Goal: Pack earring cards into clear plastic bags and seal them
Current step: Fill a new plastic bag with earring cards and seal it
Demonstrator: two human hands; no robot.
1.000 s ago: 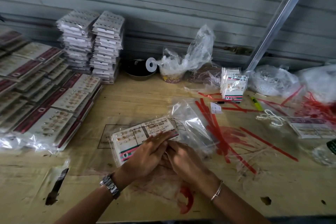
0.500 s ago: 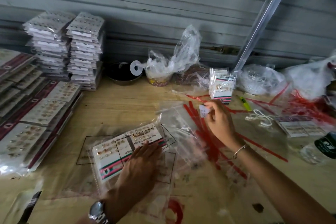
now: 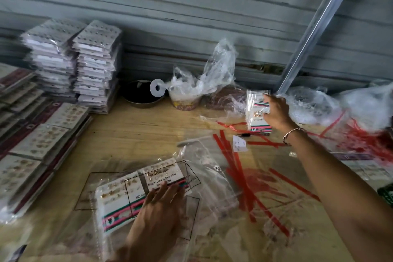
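Near left, clear plastic bag of white striped earring cards (image 3: 119, 198) lies slantwise on plywood table (image 3: 138, 134), pinned under flat, straight-fingered left hand (image 3: 157, 215); far right, well apart, upright pack of like cards (image 3: 256, 118), right hand (image 3: 275, 112) curled round it.

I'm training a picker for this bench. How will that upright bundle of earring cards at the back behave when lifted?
The bundle of earring cards probably lifts stiffly, as many flat cards are packed together. Its glossy clear wrap looks slippery, so cards may slide apart. Standing on a narrow edge, it seems apt to tip where the right hand grips it.
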